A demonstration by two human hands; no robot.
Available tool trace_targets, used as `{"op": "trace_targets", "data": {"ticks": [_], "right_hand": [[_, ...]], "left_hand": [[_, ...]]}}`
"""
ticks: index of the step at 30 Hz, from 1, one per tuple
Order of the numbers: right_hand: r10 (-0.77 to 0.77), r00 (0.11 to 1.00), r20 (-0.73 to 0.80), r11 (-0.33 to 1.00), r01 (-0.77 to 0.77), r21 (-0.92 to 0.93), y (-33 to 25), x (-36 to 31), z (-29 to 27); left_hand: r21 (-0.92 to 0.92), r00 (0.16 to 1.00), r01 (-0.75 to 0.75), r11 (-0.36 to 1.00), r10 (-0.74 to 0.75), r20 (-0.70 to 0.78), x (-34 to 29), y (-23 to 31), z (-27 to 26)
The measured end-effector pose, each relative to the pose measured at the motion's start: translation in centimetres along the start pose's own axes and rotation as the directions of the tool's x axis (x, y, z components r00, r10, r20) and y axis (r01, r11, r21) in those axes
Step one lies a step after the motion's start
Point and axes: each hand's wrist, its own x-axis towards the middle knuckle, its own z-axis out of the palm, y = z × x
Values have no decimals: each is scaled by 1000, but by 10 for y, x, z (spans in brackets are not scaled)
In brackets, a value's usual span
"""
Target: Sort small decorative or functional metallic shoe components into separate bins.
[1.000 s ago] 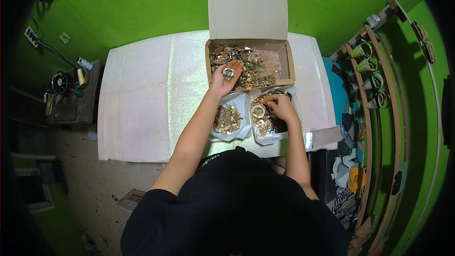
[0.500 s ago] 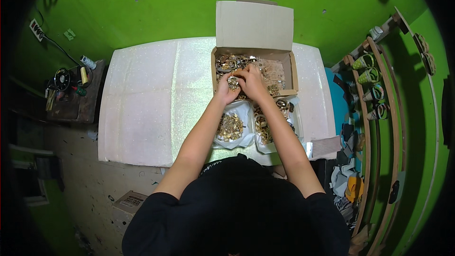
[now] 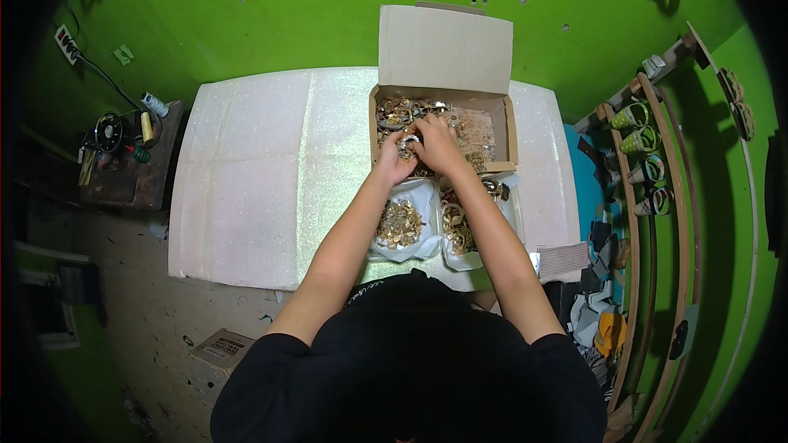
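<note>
Both of my hands are over the near left part of an open cardboard box (image 3: 514, 127) with a heap of small gold and silver metal fittings (image 3: 400, 109) inside. My left hand (image 3: 396, 164) is curled, thumb side up, around some shiny metal fittings (image 3: 408, 144). Right beside it, my right hand (image 3: 437, 146) has its fingers bent down towards the left hand. What those fingertips grip is too small to make out. Below my wrists stands a white-lined tray (image 3: 428, 239) of small gold pieces. A second lined tray (image 3: 462, 261), holding larger gold and dark fittings, lies partly under my right forearm.
The box's lid (image 3: 446, 49) stands raised towards the green wall. A pale glittery cover (image 3: 242, 180) lies on the table. A grey ribbed piece (image 3: 564, 258) rests at the right corner. Sandals (image 3: 640, 141) hang on a wooden rack at right; a small dark table (image 3: 123, 176) stands left.
The view has shifted slightly. My hands stay together over the box, with small finger movements; more of the shiny fittings shows between them now.
</note>
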Motion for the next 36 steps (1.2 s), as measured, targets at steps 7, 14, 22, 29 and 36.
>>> {"op": "trace_targets", "data": {"ticks": [7,14,22,29,36], "right_hand": [[6,997,-74,978,10,210,3,5,-3],[75,992,-99,935,-36,353,10,4,-8],[14,981,-192,937,54,345,21,0,-10],[295,945,-143,779,-151,608,35,-4,1],[454,872,186,63,-239,969,36,-13,-4]], "left_hand": [[139,999,-28,990,25,23,-5,1,0],[120,1000,-7,993,4,26,-10,-1,9],[94,999,0,996,-5,53,-8,-1,7],[11,1000,-13,1000,13,23,-16,-3,18],[-89,990,32,995,-19,143,-19,-1,20]]}}
